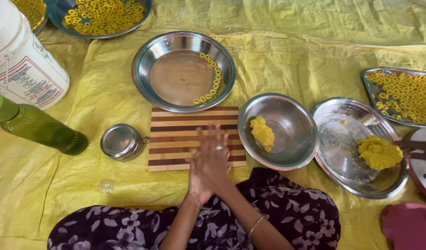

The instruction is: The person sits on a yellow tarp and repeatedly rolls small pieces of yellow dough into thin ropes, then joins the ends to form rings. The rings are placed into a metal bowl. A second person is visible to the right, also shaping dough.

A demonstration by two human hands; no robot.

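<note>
The left hand (200, 178) and right hand (214, 155) were pressed palm to palm, fingers extended, above the near edge of the striped wooden board (176, 134); whether anything was held between them could not be told. A steel bowl (287, 139) with a lump of yellow dough (262, 133) was set just beside the board's right edge. A steel plate (176, 74) bearing a row of dough rings (210, 85) touched its far edge.

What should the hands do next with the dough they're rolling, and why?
Probably curl it into a ring and set it in the plate ahead. The left hand and right hand are pressed palm to palm over the board, blurred, so any dough between them is hidden. The rings line only part of the plate's rim.
</note>
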